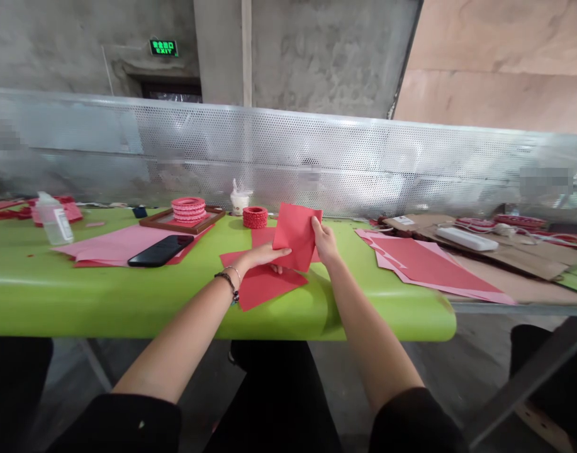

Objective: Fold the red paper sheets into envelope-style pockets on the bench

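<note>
Both hands hold up a piece of red paper (295, 236), which looks folded, above the green table. My left hand (264, 256) pinches its lower left side, thumb on the front and fingers beneath. At the right edge, my right hand (324, 241) grips the paper between thumb and fingers. Below the hands lies more red paper (264, 290), flat on the table and partly hidden by the left hand. Just behind stands a roll of red braided trim (255, 218).
To the left are a black phone (160, 251) on pink sheets (104, 244), a wooden frame (212, 218) with stacked pink rings (189, 210), and a clear bottle (55, 220). A white cup (241, 201) stands behind. Red and pink sheets (425, 261) and a white power strip (466, 239) lie right.
</note>
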Demonstrator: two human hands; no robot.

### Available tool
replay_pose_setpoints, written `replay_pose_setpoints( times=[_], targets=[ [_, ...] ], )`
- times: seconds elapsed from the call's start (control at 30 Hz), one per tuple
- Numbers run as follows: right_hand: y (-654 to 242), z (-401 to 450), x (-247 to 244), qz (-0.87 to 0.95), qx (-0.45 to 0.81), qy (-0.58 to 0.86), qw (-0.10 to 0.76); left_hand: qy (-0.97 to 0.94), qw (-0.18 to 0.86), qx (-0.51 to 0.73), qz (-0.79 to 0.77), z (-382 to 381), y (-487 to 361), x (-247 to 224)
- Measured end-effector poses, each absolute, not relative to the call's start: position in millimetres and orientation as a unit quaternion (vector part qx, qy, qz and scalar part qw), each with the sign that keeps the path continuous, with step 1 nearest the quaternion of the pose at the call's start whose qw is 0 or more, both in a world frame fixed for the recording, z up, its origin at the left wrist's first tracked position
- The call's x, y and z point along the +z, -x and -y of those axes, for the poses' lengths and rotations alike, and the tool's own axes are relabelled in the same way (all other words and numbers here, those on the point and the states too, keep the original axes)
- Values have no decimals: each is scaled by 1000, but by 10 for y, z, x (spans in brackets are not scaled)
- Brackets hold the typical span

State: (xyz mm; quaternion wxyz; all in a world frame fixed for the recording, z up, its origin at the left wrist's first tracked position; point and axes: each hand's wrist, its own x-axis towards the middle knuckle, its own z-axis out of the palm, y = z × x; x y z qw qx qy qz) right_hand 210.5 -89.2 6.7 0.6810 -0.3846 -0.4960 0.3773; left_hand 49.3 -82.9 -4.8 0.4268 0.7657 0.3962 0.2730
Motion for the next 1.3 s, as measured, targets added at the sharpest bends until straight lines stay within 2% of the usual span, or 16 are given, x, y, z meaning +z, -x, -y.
replay_pose_setpoints(
  times=[0.77, 1.3],
  targets=[
    [-2214, 837, 106, 481, 260, 369, 751, -795, 381, 245, -403, 898, -481, -16],
    [-2239, 889, 115, 529, 187, 404, 722, -796, 378, 223, -416, 836, -466, -50]
  ],
)
